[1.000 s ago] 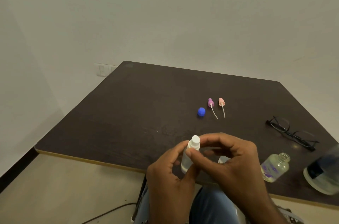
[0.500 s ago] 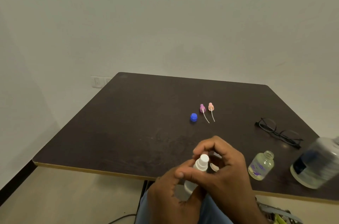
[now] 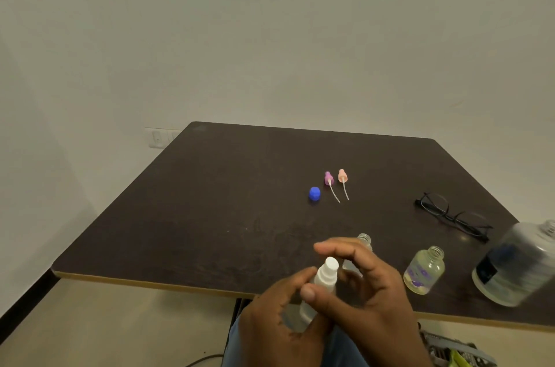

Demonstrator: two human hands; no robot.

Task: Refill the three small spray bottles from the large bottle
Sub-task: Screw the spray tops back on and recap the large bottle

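Observation:
My left hand (image 3: pixel 270 318) grips a small clear spray bottle (image 3: pixel 312 303) with a white spray head (image 3: pixel 327 272), held over the table's near edge. My right hand (image 3: pixel 372 291) curls around that white head, thumb against its collar. An uncapped small bottle (image 3: pixel 424 270) with a purple label stands to the right. Another open small bottle (image 3: pixel 364 240) peeks out behind my right fingers. The large clear bottle (image 3: pixel 516 267) with a dark label stands uncapped at the right edge. A purple spray head (image 3: pixel 329 179) and a pink spray head (image 3: pixel 342 176) lie mid-table beside a blue cap (image 3: pixel 314 193).
Black glasses (image 3: pixel 450 215) lie on the dark table (image 3: pixel 210 216) at the right. A wall runs behind the table, with switch plates at the left. Below the near edge are my legs and a cable on the floor.
The camera view has tilted up, so the table sits lower. My right hand has opened its fingers a little around the white spray head; the bottle stays in my left hand.

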